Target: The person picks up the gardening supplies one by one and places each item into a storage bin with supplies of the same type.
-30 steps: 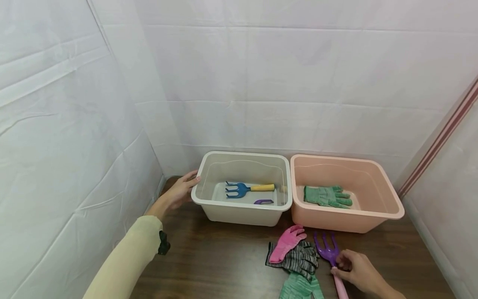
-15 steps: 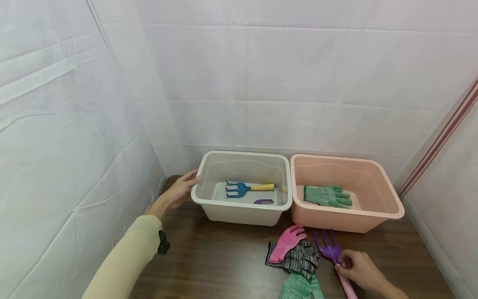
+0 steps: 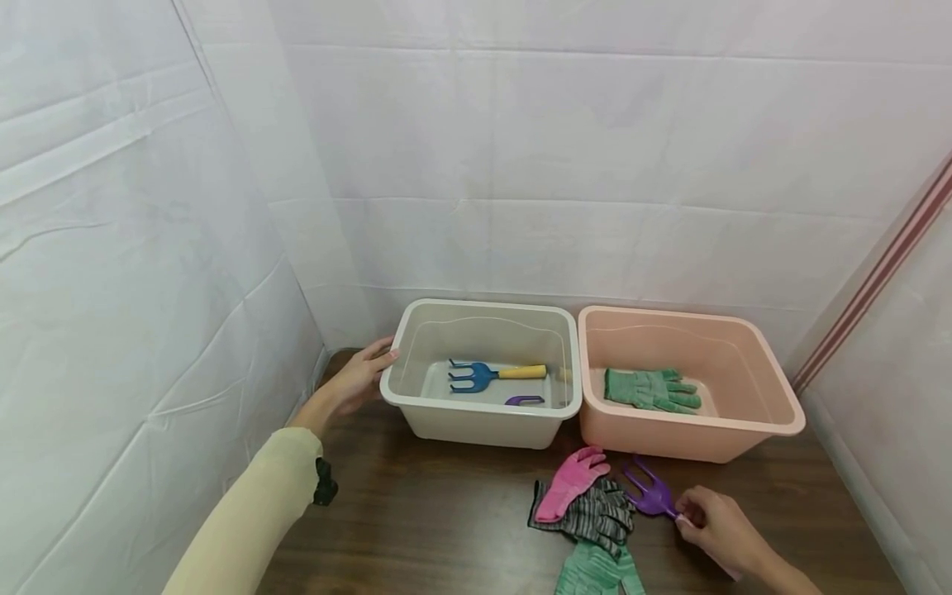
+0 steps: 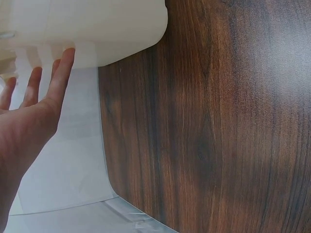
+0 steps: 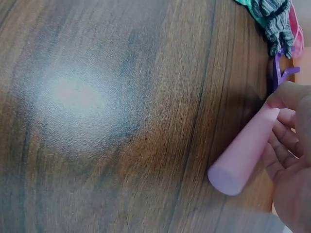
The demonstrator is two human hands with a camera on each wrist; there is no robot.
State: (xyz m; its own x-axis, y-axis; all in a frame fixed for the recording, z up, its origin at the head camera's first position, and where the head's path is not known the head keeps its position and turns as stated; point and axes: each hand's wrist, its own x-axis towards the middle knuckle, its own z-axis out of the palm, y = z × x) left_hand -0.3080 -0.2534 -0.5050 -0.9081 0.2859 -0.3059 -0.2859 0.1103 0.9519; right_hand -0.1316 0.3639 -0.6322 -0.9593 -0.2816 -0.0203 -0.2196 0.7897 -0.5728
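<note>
Plainly purple, pink-handled fork pinched by right hand, left hand spread against grey bin.

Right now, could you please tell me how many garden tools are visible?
2 clearly: the purple fork in the right hand, and the blue fork in the white tub. A purple piece there, partly hidden by the tub, may be a third.

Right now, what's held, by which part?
Right hand pinches the fork by its pink handle, near its purple head. Left hand only touches the grey bin.
</note>
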